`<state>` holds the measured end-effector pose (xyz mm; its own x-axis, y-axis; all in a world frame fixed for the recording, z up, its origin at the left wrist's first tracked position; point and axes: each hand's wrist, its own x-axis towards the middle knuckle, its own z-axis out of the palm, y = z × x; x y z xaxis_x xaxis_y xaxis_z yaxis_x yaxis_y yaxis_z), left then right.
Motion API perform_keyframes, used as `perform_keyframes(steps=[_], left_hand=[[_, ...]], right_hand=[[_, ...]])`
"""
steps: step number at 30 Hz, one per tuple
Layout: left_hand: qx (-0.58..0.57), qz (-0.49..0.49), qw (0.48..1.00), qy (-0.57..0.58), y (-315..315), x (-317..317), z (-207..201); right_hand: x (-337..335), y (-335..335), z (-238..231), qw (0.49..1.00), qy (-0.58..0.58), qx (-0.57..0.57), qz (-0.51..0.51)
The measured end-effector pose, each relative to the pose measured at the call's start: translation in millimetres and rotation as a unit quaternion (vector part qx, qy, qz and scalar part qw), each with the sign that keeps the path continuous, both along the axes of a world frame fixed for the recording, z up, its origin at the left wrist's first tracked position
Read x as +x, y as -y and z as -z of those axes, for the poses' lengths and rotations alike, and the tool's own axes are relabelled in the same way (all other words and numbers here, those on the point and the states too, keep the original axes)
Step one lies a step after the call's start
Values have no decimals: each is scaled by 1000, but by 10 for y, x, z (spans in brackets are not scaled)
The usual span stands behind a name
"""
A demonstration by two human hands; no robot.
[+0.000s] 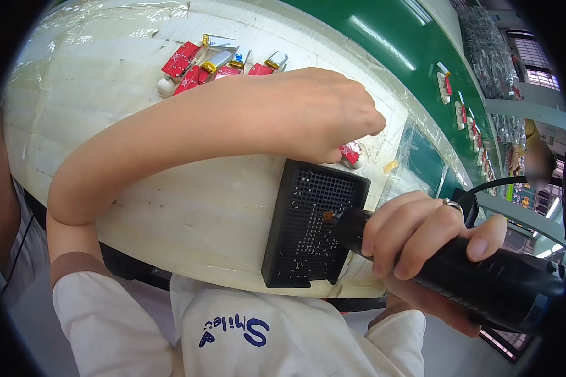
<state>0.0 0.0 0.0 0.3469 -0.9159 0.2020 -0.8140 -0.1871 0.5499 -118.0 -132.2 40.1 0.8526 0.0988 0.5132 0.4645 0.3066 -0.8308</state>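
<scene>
Driver [484, 276] at lower right of frame, clamped in the right hand [415, 235]; tip over the tray [272, 254], centre. Screw on the tip: cannot tell. Loose screws [308, 242] remain in the tray. Red board [351, 152] just above it, at the left hand's [333, 110] fingertips; grip hidden, cannot tell. Hands apart. Judged: this board is unfinished. More boards [181, 60] with batteries [217, 61] lie on the counter [182, 220], upper left, apparently left to do. Units [444, 88] on the green belt [371, 38], upper right, look done.
</scene>
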Motion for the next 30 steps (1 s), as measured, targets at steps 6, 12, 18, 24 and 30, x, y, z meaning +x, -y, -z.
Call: perform_keyframes(steps=[6,12,18,24,30], left_hand=[[7,17,1000,5,31,10,-6],[20,12,1000,2,5,-34,-12],[16,1,1000,-14,27,-76,-52],[23,-8,999,-42,38,-102,-47],[13,-9,998,-57,58,-133,-54]], right_hand=[[14,-27,-2,999,-11,-40,16],[41,1,16,998,35,-38,-29],[155,225,-264,989,121,-79,-30],[342,394,-62,989,110,-97,-25],[394,425,24,989,113,-86,-48]])
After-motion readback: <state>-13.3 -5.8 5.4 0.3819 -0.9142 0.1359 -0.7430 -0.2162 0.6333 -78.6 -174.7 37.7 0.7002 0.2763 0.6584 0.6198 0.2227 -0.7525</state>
